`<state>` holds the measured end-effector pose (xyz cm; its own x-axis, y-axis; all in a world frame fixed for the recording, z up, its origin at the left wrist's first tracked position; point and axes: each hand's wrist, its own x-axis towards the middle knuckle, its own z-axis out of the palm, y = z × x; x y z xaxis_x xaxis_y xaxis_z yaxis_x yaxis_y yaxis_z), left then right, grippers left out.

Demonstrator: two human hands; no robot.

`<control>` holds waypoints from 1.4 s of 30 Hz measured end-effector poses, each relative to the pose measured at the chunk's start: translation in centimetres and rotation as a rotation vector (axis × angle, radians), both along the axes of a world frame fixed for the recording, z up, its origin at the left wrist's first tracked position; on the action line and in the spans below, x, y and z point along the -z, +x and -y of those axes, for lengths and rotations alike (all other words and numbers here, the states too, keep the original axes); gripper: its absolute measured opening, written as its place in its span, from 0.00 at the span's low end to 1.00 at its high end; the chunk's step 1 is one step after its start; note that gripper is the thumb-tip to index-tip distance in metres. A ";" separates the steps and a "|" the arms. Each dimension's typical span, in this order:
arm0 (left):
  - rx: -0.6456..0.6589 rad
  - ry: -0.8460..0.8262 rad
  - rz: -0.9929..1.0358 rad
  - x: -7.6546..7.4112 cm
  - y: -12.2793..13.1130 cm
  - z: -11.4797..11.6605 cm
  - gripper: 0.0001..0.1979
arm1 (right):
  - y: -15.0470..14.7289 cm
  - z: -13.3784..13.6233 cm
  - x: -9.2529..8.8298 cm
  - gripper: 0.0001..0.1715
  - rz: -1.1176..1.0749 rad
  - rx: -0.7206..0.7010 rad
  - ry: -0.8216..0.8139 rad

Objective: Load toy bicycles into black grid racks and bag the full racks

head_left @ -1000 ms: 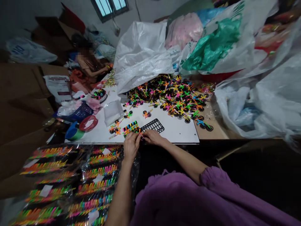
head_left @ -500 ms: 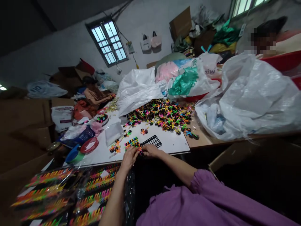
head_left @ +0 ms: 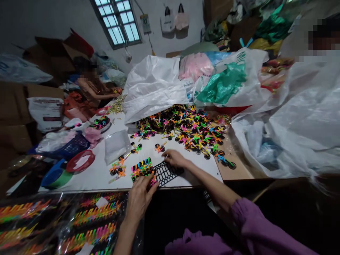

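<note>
A black plastic grid tray (head_left: 166, 173) lies at the front edge of the white table board (head_left: 196, 177). Colourful small toy bikes (head_left: 142, 167) fill its left part. My left hand (head_left: 142, 189) rests on the lower left of these, fingers apart. Over the tray's far edge is my right hand (head_left: 174, 158), fingers bent; whether it holds anything is too small to tell. Just beyond it lies a single pink and orange bike (head_left: 159, 148). A large heap of bikes (head_left: 191, 129) spreads farther back, and a few orange ones (head_left: 118, 168) lie left of the tray.
A clear plastic packet (head_left: 117, 146), a red bowl (head_left: 80, 161) and a blue basket (head_left: 74, 147) are on the left. White sacks (head_left: 156, 88) stand behind the heap. Packed trays (head_left: 92, 219) lie at lower left. A person (head_left: 92, 86) sits at the far left.
My right hand has left my left hand and moved up and right, past the tray. My left hand has settled on the filled part. The view has shifted closer to the table.
</note>
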<state>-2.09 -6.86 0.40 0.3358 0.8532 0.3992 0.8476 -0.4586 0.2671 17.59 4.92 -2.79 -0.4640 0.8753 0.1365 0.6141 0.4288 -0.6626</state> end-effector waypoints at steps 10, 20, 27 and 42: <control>-0.047 0.067 0.004 0.5 0.5 -0.9 0.11 | -1.4 -9.3 0.5 0.12 0.422 0.007 0.074; -0.168 -0.011 0.076 -2.3 -0.8 -7.6 0.13 | -2.5 -1.3 0.3 0.07 -0.037 0.067 -0.230; -0.087 -0.196 -0.001 -0.5 -0.4 -8.9 0.11 | -4.2 -0.3 2.0 0.09 -0.276 0.120 -0.222; -0.082 -0.234 0.175 -0.2 0.1 -8.8 0.14 | -5.1 -0.3 3.8 0.17 -0.063 -0.083 -0.031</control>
